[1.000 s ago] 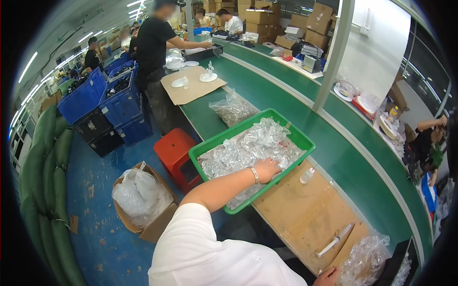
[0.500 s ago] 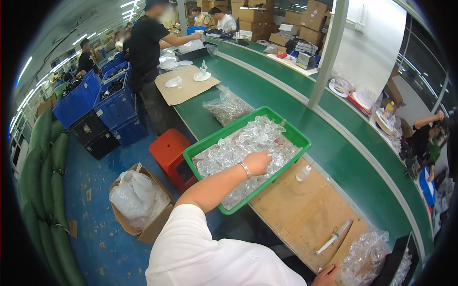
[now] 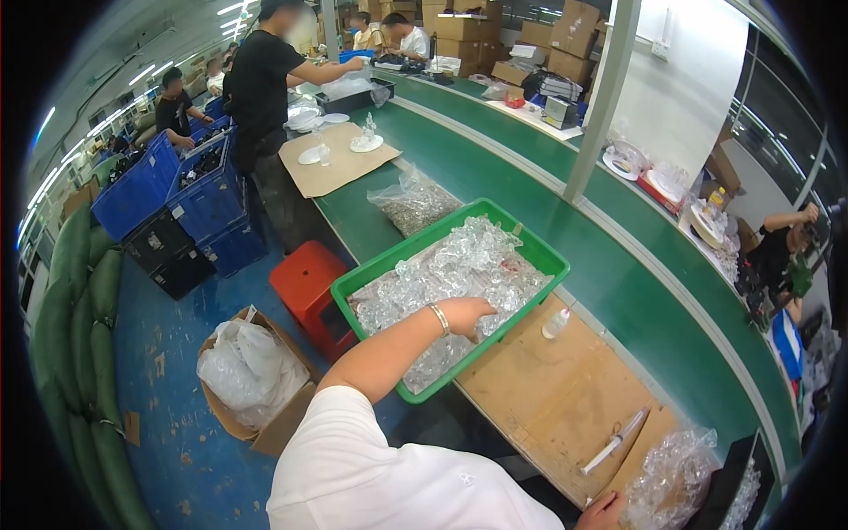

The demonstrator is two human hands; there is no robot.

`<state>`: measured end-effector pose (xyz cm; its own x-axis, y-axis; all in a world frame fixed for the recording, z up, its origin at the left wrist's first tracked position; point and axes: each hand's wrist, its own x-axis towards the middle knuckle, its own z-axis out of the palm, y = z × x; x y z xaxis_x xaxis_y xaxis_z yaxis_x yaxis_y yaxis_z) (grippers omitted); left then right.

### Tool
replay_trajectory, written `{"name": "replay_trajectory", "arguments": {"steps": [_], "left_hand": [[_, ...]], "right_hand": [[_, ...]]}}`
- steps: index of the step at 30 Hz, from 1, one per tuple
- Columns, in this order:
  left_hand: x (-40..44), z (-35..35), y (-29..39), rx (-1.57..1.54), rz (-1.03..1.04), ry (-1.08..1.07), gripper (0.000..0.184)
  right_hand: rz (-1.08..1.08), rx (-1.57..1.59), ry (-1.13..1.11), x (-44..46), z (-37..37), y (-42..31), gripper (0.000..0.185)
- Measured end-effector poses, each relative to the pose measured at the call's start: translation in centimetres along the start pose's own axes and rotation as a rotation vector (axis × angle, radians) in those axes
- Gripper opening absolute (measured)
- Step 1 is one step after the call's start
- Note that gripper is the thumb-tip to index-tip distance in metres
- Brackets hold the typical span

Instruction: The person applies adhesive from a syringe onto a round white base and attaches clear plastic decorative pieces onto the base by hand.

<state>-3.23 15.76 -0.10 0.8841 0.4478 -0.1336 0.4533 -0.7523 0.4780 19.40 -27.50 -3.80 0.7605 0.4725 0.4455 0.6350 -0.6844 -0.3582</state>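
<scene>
Along the bottom edge, a white-sleeved person's right hand (image 3: 601, 512) is partly cut off, its fingers at the edge of the cardboard (image 3: 548, 389), beside a heap of clear plastic (image 3: 671, 473); how far it is open, and whether it grips anything, cannot be told. To its upper left, a white syringe (image 3: 614, 442) lies slantwise on the cardboard.

Farther forward, the left hand (image 3: 468, 318), with a bracelet (image 3: 439, 320) at the wrist, is over the near side of a green tray (image 3: 558, 265), back of the hand up, fingers bent down toward the clear, glassy pieces (image 3: 468, 256) that fill it. The fingertips are too small to tell whether they hold a piece. A small clear bottle (image 3: 556, 324) stands on the cardboard, just right of the tray.

To the left, on a blue floor, are an open box of white plastic bags (image 3: 252, 362) and a red stool (image 3: 307, 284). Beyond the tray, a bag of small grey bits (image 3: 413, 205) rests on the green table (image 3: 495, 172). Farther off, a person in black (image 3: 265, 75) reaches over a black bin (image 3: 358, 95).
</scene>
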Motion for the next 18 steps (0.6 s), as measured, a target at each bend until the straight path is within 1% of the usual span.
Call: {"name": "replay_trajectory", "arguments": {"steps": [1,2,4,5,7,8,10,11,13,14,16,17,18], "left_hand": [[0.1,0.1,-0.1,0.015,-0.011,0.007,0.067],[0.2,0.1,-0.2,0.015,-0.01,0.006,0.067],[0.4,-0.2,-0.4,-0.015,-0.021,-0.01,0.053],[0.3,-0.3,-0.5,-0.015,-0.022,-0.011,0.053],[0.1,-0.4,-0.5,-0.005,0.028,0.066,0.046],[0.0,-0.5,-0.4,-0.005,0.027,0.065,0.046],[-0.1,-0.7,-0.2,0.023,0.038,0.09,0.047],[-0.2,-0.7,-0.1,0.023,0.038,0.089,0.047],[-0.2,-0.8,0.0,0.015,-0.015,0.051,0.059],[-0.3,-0.7,0.0,0.016,-0.015,0.051,0.059],[-0.6,-0.7,0.4,0.064,-0.04,-0.027,0.081],[-0.6,-0.9,0.6,0.065,-0.037,-0.027,0.081],[-1.0,-1.7,1.6,0.104,-0.098,-0.143,0.09]], "right_hand": [[-0.005,0.028,0.014,-0.1,0.2,0.3,0.027],[-0.004,0.027,0.014,-0.1,0.3,0.5,0.027],[0.04,0.043,-0.008,-0.1,0.3,0.4,0.026],[0.04,0.043,-0.01,-0.1,0.4,0.5,0.026],[0.055,0.03,-0.003,-0.2,0.5,0.6,0.026],[0.055,0.03,-0.004,-0.1,0.4,0.5,0.026],[-0.034,-0.014,0.034,0.2,-0.2,-0.3,0.027],[-0.033,-0.014,0.033,0.2,-0.5,-0.7,0.027],[-0.004,-0.025,0.012,0.3,-1.0,-1.4,0.027],[-0.003,-0.025,0.012,0.4,-1.1,-1.6,0.027],[0.148,-0.051,-0.11,0.4,-1.2,-1.7,0.027],[0.15,-0.051,-0.109,0.2,-0.9,-1.3,0.027],[0.118,-0.007,-0.079,0.1,-0.5,-0.9,0.027]]}}
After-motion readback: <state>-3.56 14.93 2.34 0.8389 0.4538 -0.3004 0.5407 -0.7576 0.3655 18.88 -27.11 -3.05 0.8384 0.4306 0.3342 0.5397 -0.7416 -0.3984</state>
